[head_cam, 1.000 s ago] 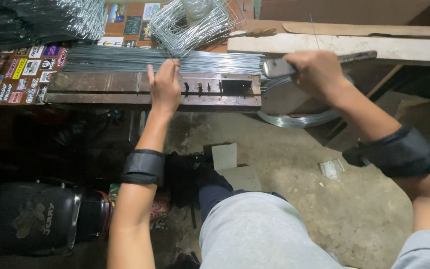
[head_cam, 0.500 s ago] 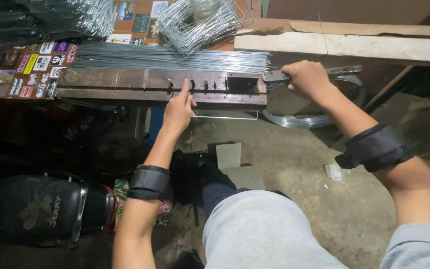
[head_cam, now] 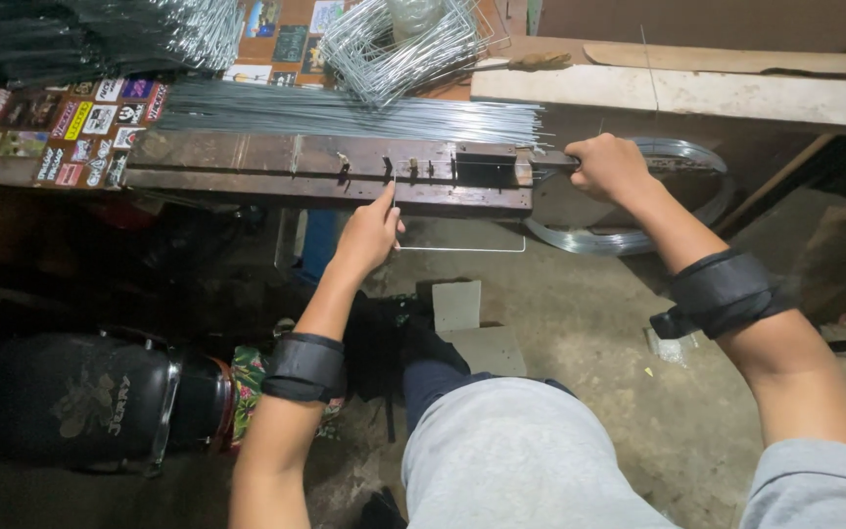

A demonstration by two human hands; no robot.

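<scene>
My right hand (head_cam: 607,167) hides the lever it grips; my left hand (head_cam: 369,235) pinches the bent wire (head_cam: 462,249) off the jig's (head_cam: 325,171) front edge, open floor below.

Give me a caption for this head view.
Left hand holds a bent wire at a wooden jig; right hand grips its lever.

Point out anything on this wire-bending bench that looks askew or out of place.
Nothing stands out. The straight wires lie in a bundle behind the jig; the left hand holds a bent wire, and the right hand grips the lever.
</scene>
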